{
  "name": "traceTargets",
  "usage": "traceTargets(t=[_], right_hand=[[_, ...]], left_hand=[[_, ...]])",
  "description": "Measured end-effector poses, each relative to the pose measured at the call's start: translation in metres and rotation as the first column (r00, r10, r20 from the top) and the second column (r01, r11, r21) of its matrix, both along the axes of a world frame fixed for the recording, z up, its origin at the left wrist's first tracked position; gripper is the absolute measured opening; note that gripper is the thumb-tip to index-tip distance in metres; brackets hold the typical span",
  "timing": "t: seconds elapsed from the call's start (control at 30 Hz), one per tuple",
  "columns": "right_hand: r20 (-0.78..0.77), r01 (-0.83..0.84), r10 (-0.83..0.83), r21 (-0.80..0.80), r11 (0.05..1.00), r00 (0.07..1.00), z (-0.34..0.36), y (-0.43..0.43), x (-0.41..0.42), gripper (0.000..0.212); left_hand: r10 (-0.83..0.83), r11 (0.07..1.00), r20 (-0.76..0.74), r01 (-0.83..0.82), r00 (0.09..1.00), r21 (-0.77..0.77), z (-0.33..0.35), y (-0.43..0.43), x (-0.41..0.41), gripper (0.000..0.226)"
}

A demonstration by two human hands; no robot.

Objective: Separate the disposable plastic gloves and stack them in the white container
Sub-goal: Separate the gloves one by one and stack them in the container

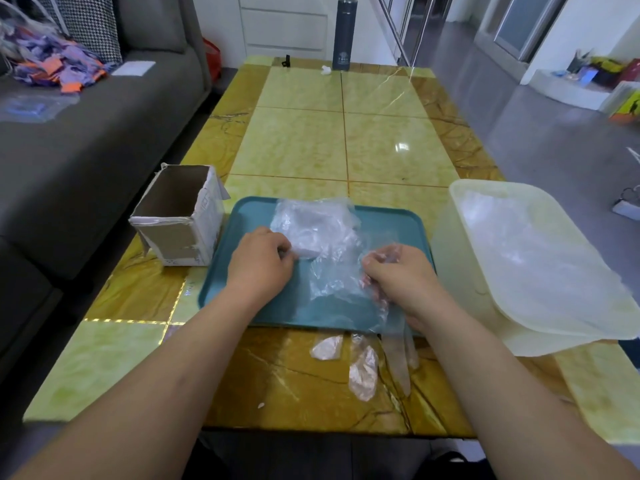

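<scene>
I can read no text from here. The dark flask [346, 34], well beyond the teal tray [242, 216], carries a pale emblem [343, 58] with lettering too small to make out. The cardboard box [180, 216] just left of the tray shows only blurred bluish print.

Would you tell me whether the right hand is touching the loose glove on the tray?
Touching: the head view shows the right hand gripping the loose glove, its film bunched against the hand, while the left hand pinches the stack.

Both forearms reach forward, left hand [259, 263] pinching the glove pile [311, 226], right hand [401, 277] with curled fingers [372, 266] gripping one loose glove [334, 282].
</scene>
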State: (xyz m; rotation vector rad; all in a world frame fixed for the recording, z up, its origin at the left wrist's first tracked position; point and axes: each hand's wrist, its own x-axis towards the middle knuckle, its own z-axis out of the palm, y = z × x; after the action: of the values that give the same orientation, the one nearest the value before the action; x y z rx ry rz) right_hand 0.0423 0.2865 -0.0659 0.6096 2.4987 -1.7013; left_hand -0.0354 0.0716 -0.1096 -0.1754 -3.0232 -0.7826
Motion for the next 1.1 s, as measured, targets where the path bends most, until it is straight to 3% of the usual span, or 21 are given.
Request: traceTargets(t=[0.13, 0.33, 0.5, 0.6, 0.67, 0.83, 0.93, 0.97, 1.03, 1.1], right_hand=[[-0.021, 0.001, -0.002, -0.014, 1.0, 1.0, 0.002, 0.001, 0.001, 0.012], [-0.012, -0.004, 0.004, 0.005, 1.0, 1.0, 0.005, 0.001, 0.001, 0.015], [-0.022, 0.1, -0.1, -0.013, 0.995, 0.995, -0.003, 0.002, 0.002, 0.015], [-0.053, 0.163, -0.17, -0.114, 0.98, 0.984, -0.002, -0.002, 0.004, 0.011], [-0.08, 0.181, -0.195, -0.155, 0.971, 0.978, 0.001, -0.007, 0.007, 0.01], [-0.126, 0.21, -0.234, -0.177, 0.962, 0.964, 0.005, -0.013, 0.011, 0.014], [-0.146, 0.24, -0.269, -0.189, 0.952, 0.952, 0.009, -0.014, 0.012, 0.012], [-0.146, 0.248, -0.278, -0.194, 0.949, 0.949, 0.01, -0.014, 0.013, 0.011], [-0.148, 0.273, -0.306, -0.205, 0.94, 0.941, 0.014, -0.012, 0.014, 0.006], [-0.155, 0.317, -0.345, -0.182, 0.931, 0.926, 0.019, -0.008, 0.014, 0.004]], left_hand=[[-0.001, 0.985, 0.017, -0.002, 1.0, 0.173, 0.016, -0.005, 0.003, 0.012], [0.114, 0.885, -0.316, 0.049, 0.942, 0.464, 0.051, -0.012, 0.023, 0.011], [0.143, 0.867, -0.439, 0.102, 0.887, 0.488, 0.075, -0.021, 0.035, 0.014], [0.052, 0.799, -0.303, 0.143, 0.951, 0.584, 0.082, -0.013, 0.045, 0.01], [0.044, 0.753, -0.168, 0.078, 0.985, 0.654, 0.08, -0.007, 0.05, 0.01], [0.075, 0.583, 0.088, -0.115, 0.993, 0.804, 0.079, -0.005, 0.046, 0.045], [0.013, 0.469, 0.151, -0.14, 0.988, 0.872, 0.083, -0.007, 0.044, 0.022], [0.004, 0.464, 0.137, -0.123, 0.991, 0.877, 0.084, -0.008, 0.044, 0.014], [0.006, 0.508, 0.083, -0.074, 0.997, 0.858, 0.09, -0.01, 0.044, 0.022], [0.015, 0.637, 0.004, -0.013, 1.0, 0.771, 0.101, -0.011, 0.045, 0.02]])
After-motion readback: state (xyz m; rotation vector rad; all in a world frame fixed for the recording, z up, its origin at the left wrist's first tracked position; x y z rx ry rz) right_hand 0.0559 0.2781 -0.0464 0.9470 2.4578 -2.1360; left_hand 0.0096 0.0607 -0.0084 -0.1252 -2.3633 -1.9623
